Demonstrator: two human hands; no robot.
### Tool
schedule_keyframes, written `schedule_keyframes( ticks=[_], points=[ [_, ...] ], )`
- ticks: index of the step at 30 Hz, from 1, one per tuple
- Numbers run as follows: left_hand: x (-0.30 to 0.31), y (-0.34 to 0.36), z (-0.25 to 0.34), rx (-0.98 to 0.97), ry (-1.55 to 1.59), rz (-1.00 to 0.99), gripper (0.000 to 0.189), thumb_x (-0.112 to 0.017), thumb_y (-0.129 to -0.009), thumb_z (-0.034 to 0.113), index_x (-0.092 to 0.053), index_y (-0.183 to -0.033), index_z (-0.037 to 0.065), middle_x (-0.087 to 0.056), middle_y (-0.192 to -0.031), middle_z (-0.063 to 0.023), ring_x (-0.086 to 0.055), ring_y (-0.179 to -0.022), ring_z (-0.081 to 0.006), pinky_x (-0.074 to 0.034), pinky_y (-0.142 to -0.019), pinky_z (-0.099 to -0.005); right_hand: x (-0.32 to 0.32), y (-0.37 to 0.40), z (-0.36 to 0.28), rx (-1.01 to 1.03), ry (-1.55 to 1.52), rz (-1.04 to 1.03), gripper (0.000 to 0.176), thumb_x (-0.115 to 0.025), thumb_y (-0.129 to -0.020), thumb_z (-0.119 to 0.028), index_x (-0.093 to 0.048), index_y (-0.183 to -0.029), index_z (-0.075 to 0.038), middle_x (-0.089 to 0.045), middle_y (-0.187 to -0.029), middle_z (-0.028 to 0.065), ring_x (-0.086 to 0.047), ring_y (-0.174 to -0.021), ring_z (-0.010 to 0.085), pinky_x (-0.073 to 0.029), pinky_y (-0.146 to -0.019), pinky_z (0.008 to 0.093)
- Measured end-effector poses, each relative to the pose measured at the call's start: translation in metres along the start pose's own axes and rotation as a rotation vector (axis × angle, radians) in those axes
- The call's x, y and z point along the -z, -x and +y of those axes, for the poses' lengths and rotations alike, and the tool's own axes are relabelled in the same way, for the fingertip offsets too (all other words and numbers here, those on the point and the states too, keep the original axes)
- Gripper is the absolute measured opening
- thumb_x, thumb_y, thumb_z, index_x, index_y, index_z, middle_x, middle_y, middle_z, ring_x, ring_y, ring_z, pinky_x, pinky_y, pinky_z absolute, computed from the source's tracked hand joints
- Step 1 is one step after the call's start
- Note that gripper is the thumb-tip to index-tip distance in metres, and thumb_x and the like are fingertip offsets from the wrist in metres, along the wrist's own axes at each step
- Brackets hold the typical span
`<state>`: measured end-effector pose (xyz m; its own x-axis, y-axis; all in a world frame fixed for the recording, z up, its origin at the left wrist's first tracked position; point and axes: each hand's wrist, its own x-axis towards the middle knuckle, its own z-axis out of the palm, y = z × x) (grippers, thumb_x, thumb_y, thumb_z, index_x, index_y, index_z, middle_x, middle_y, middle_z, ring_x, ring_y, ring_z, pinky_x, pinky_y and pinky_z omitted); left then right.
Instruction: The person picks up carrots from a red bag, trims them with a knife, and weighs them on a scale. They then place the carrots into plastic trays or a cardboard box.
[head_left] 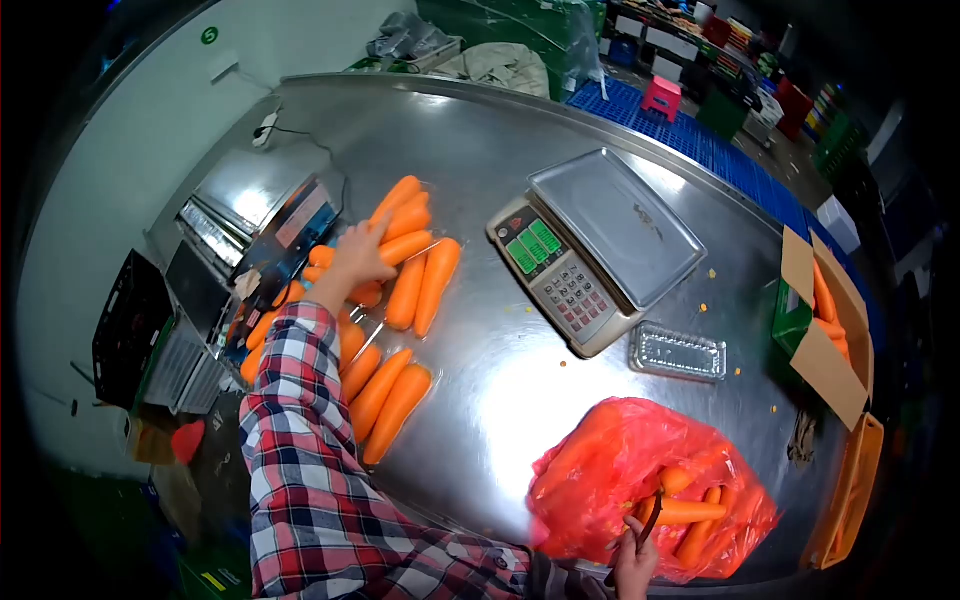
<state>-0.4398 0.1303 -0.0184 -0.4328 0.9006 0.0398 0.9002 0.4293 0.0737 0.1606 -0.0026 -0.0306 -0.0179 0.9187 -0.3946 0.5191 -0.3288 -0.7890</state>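
My left hand (358, 258) is stretched out over the carrots at the left of the table. Its thumb and fingers are closed round the near end of one carrot (408, 246). More carrots (435, 290) lie in groups beside and below it, some seemingly in clear trays. Near the front edge, my right hand (634, 562) grips a slim, dark, curved tool (651, 515) whose exact kind I cannot make out. The tool is over a red plastic bag (590, 460), where several loose carrots (690, 512) lie.
A digital scale (570, 290) with a metal pan stands mid-table. Beside it sits a clear plastic tray (678, 353). A cardboard-lined box (830, 385) of carrots and an orange crate (850, 500) are at the right. A black device (285, 235) with a cable stands at the left.
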Motion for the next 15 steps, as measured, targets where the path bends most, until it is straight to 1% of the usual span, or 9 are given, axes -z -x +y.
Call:
schedule_keyframes(
  ticks=[3, 4, 5, 6, 9, 11, 12, 14, 15],
  points=[
    [-0.016, 0.005, -0.028, -0.043, 0.065, -0.007, 0.088, -0.079, -0.060, 0.041, -0.044, -0.135, 0.012, -0.051, -0.116, -0.0183, -0.049, -0.107, -0.0347, -0.041, -0.093, -0.0403, -0.003, -0.001, -0.006, 0.041, -0.002, 0.013, 0.027, -0.051, -0.094, -0.017, -0.061, -0.118, -0.010, -0.049, -0.065, -0.0014, -0.043, -0.053, 0.0087, -0.037, -0.049, 0.0248],
    [-0.020, 0.007, -0.035, -0.048, 0.098, 0.012, 0.085, -0.078, -0.060, 0.042, -0.046, -0.133, 0.012, -0.051, -0.117, -0.0179, -0.048, -0.108, -0.0340, -0.041, -0.093, -0.0400, -0.004, -0.002, -0.003, 0.020, -0.066, 0.012, 0.026, -0.049, -0.094, -0.014, -0.059, -0.117, -0.007, -0.052, -0.064, 0.0005, -0.043, -0.051, 0.0076, -0.036, -0.047, 0.0233],
    [-0.017, 0.009, -0.032, -0.055, 0.132, 0.029, 0.083, -0.078, -0.061, 0.043, -0.048, -0.132, 0.012, -0.051, -0.118, -0.0174, -0.048, -0.109, -0.0334, -0.041, -0.093, -0.0396, -0.007, -0.005, 0.001, -0.002, -0.131, 0.014, 0.026, -0.048, -0.094, -0.012, -0.058, -0.117, -0.004, -0.055, -0.064, 0.0023, -0.044, -0.048, 0.0064, -0.035, -0.045, 0.0218],
    [-0.014, 0.014, -0.028, -0.071, 0.054, -0.028, 0.075, -0.076, -0.067, 0.042, -0.050, -0.131, 0.012, -0.051, -0.121, -0.0169, -0.047, -0.113, -0.0328, -0.041, -0.094, -0.0393, -0.010, -0.007, 0.004, -0.023, -0.198, 0.021, 0.025, -0.047, -0.095, -0.009, -0.057, -0.116, -0.001, -0.057, -0.063, 0.0042, -0.044, -0.046, 0.0053, -0.034, -0.043, 0.0202],
    [-0.006, 0.020, -0.004, -0.014, -0.047, -0.021, 0.069, -0.075, -0.069, 0.037, -0.052, -0.127, 0.008, -0.051, -0.124, -0.0175, -0.048, -0.113, -0.0339, -0.040, -0.095, -0.0401, -0.004, -0.002, 0.007, 0.076, -0.196, -0.023, 0.026, -0.047, -0.092, -0.004, -0.058, -0.115, 0.001, -0.060, -0.064, 0.0028, -0.045, -0.048, 0.0051, -0.036, -0.045, 0.0203],
    [-0.026, 0.008, 0.016, -0.060, -0.067, 0.231, 0.060, -0.073, -0.073, 0.030, -0.054, -0.123, 0.004, -0.052, -0.123, -0.0180, -0.049, -0.111, -0.0353, -0.040, -0.096, -0.0417, 0.001, 0.002, 0.018, 0.116, -0.145, -0.004, 0.027, -0.050, -0.091, -0.003, -0.059, -0.116, -0.003, -0.059, -0.064, 0.0016, -0.048, -0.052, 0.0058, -0.039, -0.048, 0.0219],
    [-0.030, 0.006, 0.039, -0.200, 0.059, 0.389, 0.049, -0.070, -0.075, 0.022, -0.056, -0.118, 0.002, -0.056, -0.116, -0.0192, -0.052, -0.107, -0.0355, -0.041, -0.093, -0.0428, 0.004, 0.005, 0.019, 0.127, -0.147, 0.009, 0.027, -0.050, -0.091, -0.004, -0.059, -0.116, -0.004, -0.059, -0.064, 0.0018, -0.048, -0.052, 0.0062, -0.040, -0.049, 0.0221],
    [-0.021, 0.016, 0.118, -0.523, 0.348, 0.464, 0.039, -0.067, -0.076, 0.013, -0.059, -0.112, 0.001, -0.061, -0.107, -0.0179, -0.055, -0.102, -0.0348, -0.043, -0.091, -0.0436, 0.010, 0.013, 0.020, 0.108, -0.170, 0.013, 0.026, -0.050, -0.091, -0.004, -0.060, -0.115, -0.003, -0.059, -0.064, 0.0018, -0.049, -0.052, 0.0065, -0.040, -0.049, 0.0222],
    [-0.005, 0.032, 0.169, -0.709, 0.418, 0.467, 0.029, -0.063, -0.077, 0.009, -0.061, -0.105, 0.001, -0.064, -0.099, -0.0154, -0.058, -0.095, -0.0341, -0.044, -0.087, -0.0425, 0.013, 0.017, 0.023, 0.110, -0.190, 0.036, 0.026, -0.050, -0.091, -0.004, -0.060, -0.115, -0.003, -0.059, -0.064, 0.0017, -0.049, -0.052, 0.0063, -0.039, -0.049, 0.0223]
  ],
)
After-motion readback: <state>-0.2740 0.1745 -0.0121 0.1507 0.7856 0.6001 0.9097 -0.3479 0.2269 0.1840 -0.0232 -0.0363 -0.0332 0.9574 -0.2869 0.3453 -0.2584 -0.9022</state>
